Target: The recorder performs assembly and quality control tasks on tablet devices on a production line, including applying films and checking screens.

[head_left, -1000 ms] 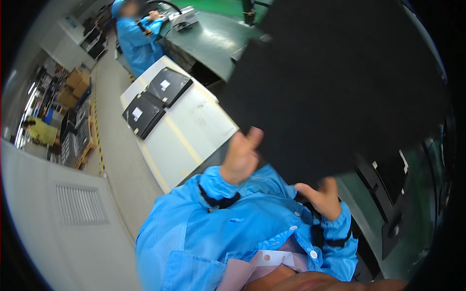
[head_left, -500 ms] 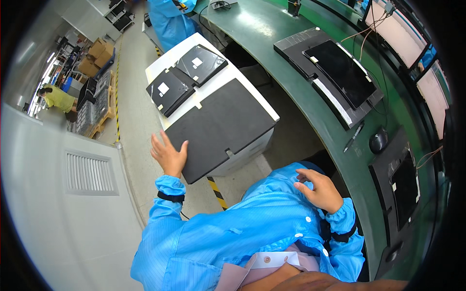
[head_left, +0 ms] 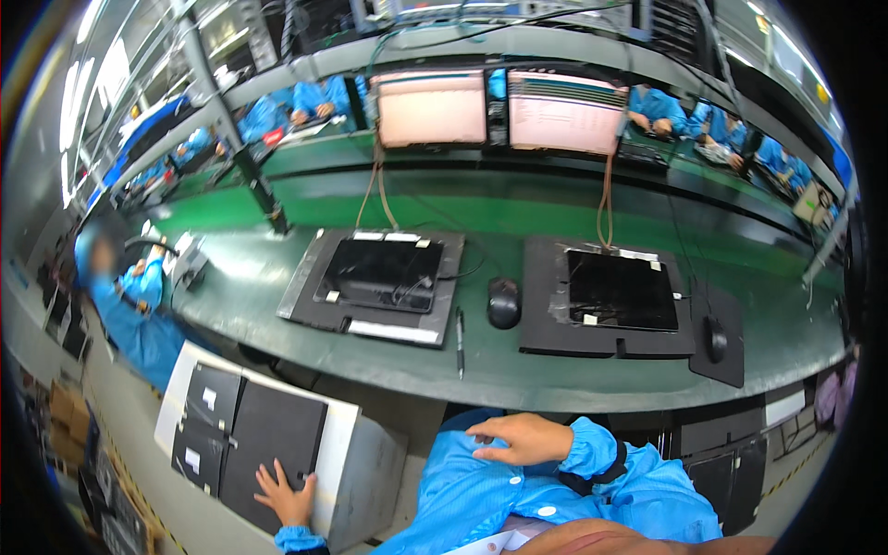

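Note:
My left hand (head_left: pixel 287 496) has its fingers spread over the near edge of a black foam board (head_left: pixel 273 439) and appears to touch it. The board lies flat on a white box-shaped stand (head_left: pixel 342 430). Beside the board, on the same stand, are two dark flat panels in clear film, a far panel (head_left: pixel 222 384) and a near panel (head_left: pixel 199 439), each with a white label. My right hand (head_left: pixel 527 438) hovers above my lap, below the bench edge, empty, with thumb and fingers apart.
On the green bench (head_left: pixel 398 361) two tablet-like screens, left (head_left: pixel 384 275) and right (head_left: pixel 624 291), rest on black pads with cables. A pen (head_left: pixel 460 342) and a black mouse (head_left: pixel 504 302) lie between them. Two monitors stand behind. A co-worker (head_left: pixel 139 314) in blue is at the left.
My view has swung right to face the bench. My left hand has gone from beside the foam board onto its edge. The board now sits closer to the two panels.

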Tool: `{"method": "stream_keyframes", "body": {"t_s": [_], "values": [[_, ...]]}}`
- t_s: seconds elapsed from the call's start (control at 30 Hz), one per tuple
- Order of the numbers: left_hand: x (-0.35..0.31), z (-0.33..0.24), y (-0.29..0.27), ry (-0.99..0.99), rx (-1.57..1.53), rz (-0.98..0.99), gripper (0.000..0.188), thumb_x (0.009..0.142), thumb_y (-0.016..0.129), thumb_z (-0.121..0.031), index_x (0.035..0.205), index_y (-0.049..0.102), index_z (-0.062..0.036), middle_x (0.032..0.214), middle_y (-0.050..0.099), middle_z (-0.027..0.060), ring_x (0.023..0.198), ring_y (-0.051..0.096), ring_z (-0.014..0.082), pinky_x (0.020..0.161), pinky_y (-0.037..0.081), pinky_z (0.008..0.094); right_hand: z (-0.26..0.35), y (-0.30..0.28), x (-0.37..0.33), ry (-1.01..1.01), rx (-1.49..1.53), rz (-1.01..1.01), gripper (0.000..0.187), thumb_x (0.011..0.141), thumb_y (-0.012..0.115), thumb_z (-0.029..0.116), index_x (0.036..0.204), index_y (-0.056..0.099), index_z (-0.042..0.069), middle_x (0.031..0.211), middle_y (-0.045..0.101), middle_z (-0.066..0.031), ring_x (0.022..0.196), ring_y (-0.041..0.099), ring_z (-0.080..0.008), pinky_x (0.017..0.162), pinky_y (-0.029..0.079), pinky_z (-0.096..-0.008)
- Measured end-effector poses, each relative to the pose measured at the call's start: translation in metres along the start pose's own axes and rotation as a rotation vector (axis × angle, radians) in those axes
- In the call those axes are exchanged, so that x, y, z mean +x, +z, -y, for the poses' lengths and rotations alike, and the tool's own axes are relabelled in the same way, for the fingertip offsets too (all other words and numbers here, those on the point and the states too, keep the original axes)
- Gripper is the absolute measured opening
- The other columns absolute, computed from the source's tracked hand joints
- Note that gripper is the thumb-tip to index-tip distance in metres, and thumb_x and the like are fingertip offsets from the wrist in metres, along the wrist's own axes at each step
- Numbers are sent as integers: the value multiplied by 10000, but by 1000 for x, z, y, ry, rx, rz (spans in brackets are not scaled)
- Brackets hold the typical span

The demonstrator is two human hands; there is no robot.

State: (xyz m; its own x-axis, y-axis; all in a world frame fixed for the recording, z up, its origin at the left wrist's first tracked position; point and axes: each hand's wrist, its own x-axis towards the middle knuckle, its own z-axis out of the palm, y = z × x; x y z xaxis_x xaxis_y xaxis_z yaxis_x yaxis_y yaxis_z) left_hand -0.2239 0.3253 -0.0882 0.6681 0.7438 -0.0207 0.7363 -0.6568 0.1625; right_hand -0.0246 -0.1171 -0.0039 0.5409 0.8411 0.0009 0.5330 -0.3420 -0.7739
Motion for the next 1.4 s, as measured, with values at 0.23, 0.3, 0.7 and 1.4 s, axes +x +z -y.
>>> {"method": "stream_keyframes", "body": {"t_s": [0.23,0.3,0.7,1.4], "values": [[8,39,-10,140,133,-2,846,855,618,-621,1535,376,-179,1610,245,203,1499,169,390,1116,119,727,-8,5,-9,-26,-40,16,497,979,577,428,1294,581,43,1134,671,-166,1026,663,-340,881,530,-406],[11,46,-5,142,125,29,859,854,611,-630,1544,359,-186,1617,227,202,1507,145,386,1118,113,727,-5,-10,-20,-9,-30,-13,498,981,575,424,1290,576,33,1134,666,-168,1017,662,-347,873,530,-413],[-10,-34,-33,155,285,83,824,859,634,-600,1511,411,-147,1574,303,233,1465,243,431,1146,166,655,-10,-53,-94,141,92,-302,411,969,626,314,1248,624,13,1086,707,-163,979,697,-302,848,549,-373],[-99,-442,-10,1911,-917,322,241,740,731,33,973,683,-10,921,701,128,882,694,301,742,551,380,-4,-30,-229,640,19,-1034,278,934,663,221,1127,681,22,1004,711,-150,876,702,-264,762,557,-340]]}}
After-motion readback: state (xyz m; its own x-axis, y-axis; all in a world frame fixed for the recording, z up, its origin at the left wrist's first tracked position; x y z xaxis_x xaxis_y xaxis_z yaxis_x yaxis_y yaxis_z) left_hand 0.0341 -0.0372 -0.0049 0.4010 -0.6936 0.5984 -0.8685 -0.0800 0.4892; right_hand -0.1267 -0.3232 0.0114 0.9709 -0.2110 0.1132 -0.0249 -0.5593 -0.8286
